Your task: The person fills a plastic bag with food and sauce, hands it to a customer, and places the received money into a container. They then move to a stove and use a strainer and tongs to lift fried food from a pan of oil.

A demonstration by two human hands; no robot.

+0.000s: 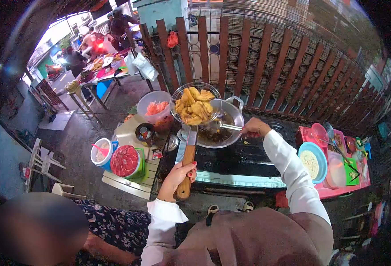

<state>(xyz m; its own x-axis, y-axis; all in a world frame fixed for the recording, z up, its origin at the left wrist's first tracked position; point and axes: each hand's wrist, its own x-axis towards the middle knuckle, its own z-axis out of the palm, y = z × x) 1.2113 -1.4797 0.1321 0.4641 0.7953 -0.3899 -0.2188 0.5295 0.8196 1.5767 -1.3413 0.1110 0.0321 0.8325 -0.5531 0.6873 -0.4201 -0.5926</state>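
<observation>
I see the left hand (177, 176) clenched round the skimmer (191, 138), with its fried pieces (194, 106) far beyond the grip, over the wok (233, 116). The right hand (254, 127) pinches a metal utensil (230, 127). A wrist tilt (long lever) could tip pieces into the wok and splash oil.

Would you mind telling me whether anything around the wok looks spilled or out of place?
Nothing serious. A few scraps lie on the stove beside the wok, near the right hand, which holds a utensil. The left hand holds the strainer level, with the fried pieces inside.
</observation>
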